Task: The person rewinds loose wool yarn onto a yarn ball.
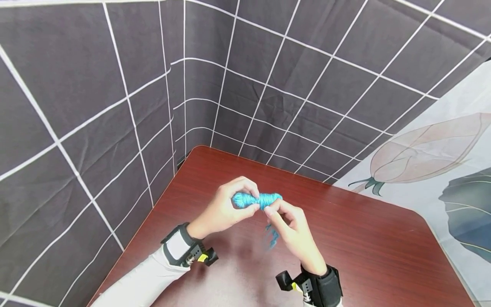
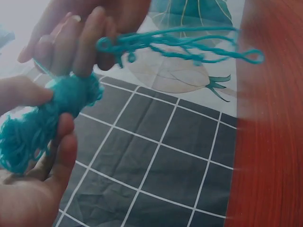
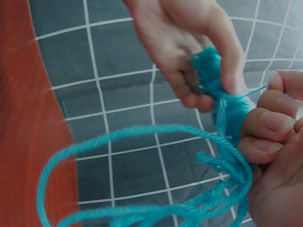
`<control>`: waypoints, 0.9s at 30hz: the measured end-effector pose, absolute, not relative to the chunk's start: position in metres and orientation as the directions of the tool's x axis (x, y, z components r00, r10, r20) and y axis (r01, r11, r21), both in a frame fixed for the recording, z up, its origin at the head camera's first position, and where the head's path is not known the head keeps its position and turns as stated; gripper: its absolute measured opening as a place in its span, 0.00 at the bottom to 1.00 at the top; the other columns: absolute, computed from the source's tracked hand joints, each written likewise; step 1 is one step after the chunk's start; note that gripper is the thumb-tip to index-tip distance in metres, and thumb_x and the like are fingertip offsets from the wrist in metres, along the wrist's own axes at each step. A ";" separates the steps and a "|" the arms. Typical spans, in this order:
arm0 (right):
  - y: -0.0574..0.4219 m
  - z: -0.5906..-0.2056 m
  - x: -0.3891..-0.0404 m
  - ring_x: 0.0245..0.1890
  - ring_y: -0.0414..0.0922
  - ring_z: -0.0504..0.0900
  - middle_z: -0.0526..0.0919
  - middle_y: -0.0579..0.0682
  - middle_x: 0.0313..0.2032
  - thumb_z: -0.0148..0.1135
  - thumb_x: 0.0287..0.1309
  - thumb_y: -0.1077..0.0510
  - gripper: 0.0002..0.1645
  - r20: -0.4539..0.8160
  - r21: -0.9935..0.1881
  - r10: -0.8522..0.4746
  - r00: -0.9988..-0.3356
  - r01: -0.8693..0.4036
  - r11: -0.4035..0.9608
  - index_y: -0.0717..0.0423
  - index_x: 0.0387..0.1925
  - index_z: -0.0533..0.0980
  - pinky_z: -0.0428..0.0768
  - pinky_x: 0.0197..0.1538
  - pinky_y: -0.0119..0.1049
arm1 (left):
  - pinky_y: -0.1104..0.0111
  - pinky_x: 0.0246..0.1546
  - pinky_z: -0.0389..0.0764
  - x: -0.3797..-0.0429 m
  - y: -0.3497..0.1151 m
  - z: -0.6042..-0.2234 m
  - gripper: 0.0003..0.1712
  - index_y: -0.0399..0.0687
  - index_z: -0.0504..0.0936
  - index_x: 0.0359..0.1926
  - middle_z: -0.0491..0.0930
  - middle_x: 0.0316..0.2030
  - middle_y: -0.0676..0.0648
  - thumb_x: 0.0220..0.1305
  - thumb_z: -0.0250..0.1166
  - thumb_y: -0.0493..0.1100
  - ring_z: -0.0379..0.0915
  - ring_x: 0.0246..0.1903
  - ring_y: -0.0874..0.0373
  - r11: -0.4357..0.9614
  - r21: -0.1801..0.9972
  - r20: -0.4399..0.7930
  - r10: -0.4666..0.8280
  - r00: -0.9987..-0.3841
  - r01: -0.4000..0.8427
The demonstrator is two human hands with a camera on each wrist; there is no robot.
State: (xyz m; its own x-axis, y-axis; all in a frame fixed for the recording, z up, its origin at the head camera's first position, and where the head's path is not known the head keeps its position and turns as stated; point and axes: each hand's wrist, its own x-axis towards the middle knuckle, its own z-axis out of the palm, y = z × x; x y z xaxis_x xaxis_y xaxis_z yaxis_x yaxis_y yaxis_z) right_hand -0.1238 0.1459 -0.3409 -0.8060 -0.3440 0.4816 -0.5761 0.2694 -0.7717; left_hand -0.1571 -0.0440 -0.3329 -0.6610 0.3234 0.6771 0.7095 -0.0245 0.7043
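A small bundle of turquoise yarn [image 1: 270,199], wound tight around its middle with looped ends, is held above the table. My left hand [image 1: 224,211] grips it between thumb and fingers near the middle. At the bundle's right end is my right hand [image 1: 294,226], its fingers curled. In the right wrist view that hand pinches a thin yarn strand [image 3: 256,91], which runs taut to the bundle. Loose loops of yarn [image 2: 199,56] hang below the right hand; a large one [image 3: 118,135] crosses the right wrist view. Part of the bundle is hidden by the fingers.
Beneath both hands lies a reddish-brown wooden table [image 1: 364,238] with rounded corners. Dark grey cloth [image 1: 299,85] with white grid lines stands behind it and at its left. A white cloth printed with a plant [image 1: 406,162] hangs at the right.
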 end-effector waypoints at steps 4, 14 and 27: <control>0.152 -0.332 -0.125 0.12 0.41 0.73 0.72 0.55 0.17 0.54 0.57 0.72 0.08 0.520 -0.753 -0.321 -0.792 -0.602 0.267 0.60 0.25 0.72 0.73 0.13 0.35 | 0.63 0.34 0.79 -0.156 -0.044 -0.335 0.11 0.39 0.76 0.30 0.76 0.32 0.43 0.44 0.68 0.28 0.71 0.33 0.57 -0.024 0.693 0.667 0.398 -0.629 0.720; 0.162 -0.329 -0.136 0.15 0.39 0.66 0.70 0.45 0.17 0.58 0.55 0.69 0.08 0.537 -0.724 -0.273 -0.798 -0.602 0.336 0.58 0.24 0.73 0.64 0.15 0.33 | 0.68 0.36 0.75 -0.153 -0.047 -0.330 0.10 0.39 0.76 0.29 0.76 0.31 0.44 0.44 0.67 0.27 0.70 0.35 0.58 -0.262 0.673 0.667 0.621 -0.413 0.692; 0.140 -0.340 -0.126 0.14 0.40 0.70 0.66 0.54 0.13 0.49 0.61 0.71 0.13 0.407 -0.809 -0.313 -0.858 -0.497 0.312 0.62 0.21 0.70 0.74 0.16 0.36 | 0.69 0.39 0.77 -0.160 -0.046 -0.332 0.12 0.32 0.72 0.30 0.73 0.35 0.37 0.45 0.64 0.21 0.71 0.37 0.51 -0.287 0.728 0.685 0.277 -0.674 0.623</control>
